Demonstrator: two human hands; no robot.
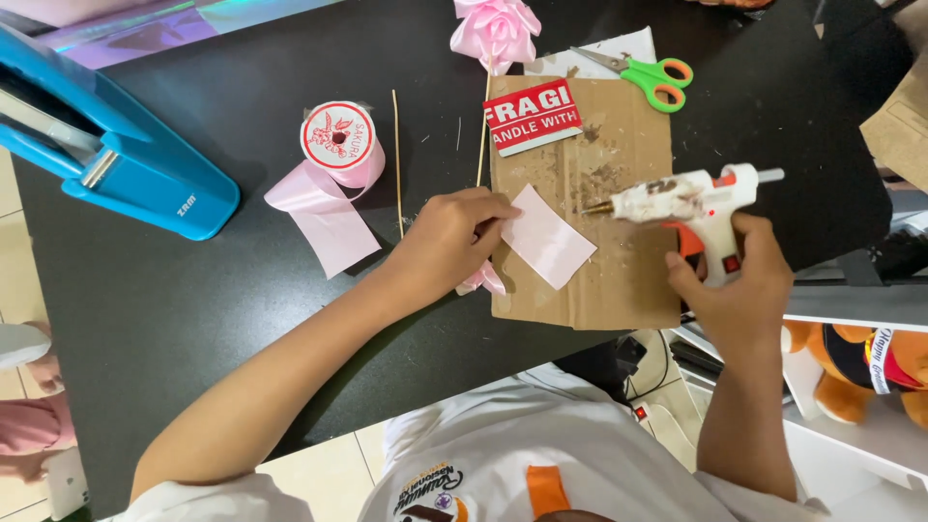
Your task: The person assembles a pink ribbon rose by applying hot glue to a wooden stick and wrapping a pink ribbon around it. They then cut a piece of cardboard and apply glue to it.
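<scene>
On the dark table [193,319], a blue tape dispenser [126,164] sat at the far left, and next to it a roll of pink ribbon [340,145] trailed a loose tail. Two thin wooden sticks [397,164] lay just to its right. The left hand [447,237] was curled, fingertips pinching the left edge of a cut pink ribbon piece [548,237] flat against the cardboard sheet [619,280]. That piece's long axis ran from upper left to lower right (slanting away from the left hand). To its right, the right hand [739,280] was closed round the grip of a white hot glue gun [691,198], whose brass nozzle pointed leftward and stood just beside the strip's upper right corner, apart from it. Green-handled scissors [643,74] and a finished pink ribbon rose [495,29] lay farther back.
</scene>
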